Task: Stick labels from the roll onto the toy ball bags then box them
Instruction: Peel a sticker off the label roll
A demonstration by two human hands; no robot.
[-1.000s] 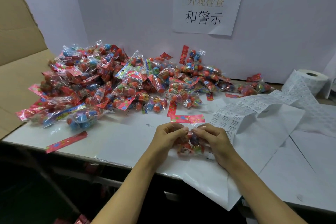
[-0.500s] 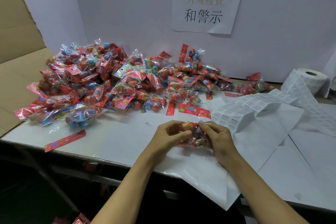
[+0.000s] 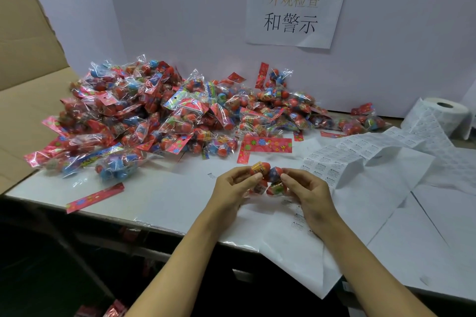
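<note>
White wall [image 3: 180, 20] behind, w/ a taped sign [image 3: 296, 8]; white table [image 3: 154, 203] in front of me, papered over on the right. Cardboard box [image 3: 28, 80] stands open at the far left. Biggest thing on the table is the pile [image 3: 167, 116] of toy ball bags, heaped along the back from the box side to past centre. Then the label strip [image 3: 360, 154], unrolled across the paper from the roll [image 3: 447, 110] at the far right, its loose end just beside my right hand.

The bag [image 3: 268, 180] I'm working on is held above the table near the front edge, its red header card [image 3: 268, 144] up and away from me. My left hand [image 3: 231, 188] pinches it from the left, thumb and fingers curled round the balls; right hand [image 3: 306, 188] pinches the other side the same way (can't tell if a label is on it yet, too small to see).

To do this bit well, I reckon: flatten a clear patch of film btwn the balls, lay the label square, rub it down so no edge lifts. Then box it.
</note>
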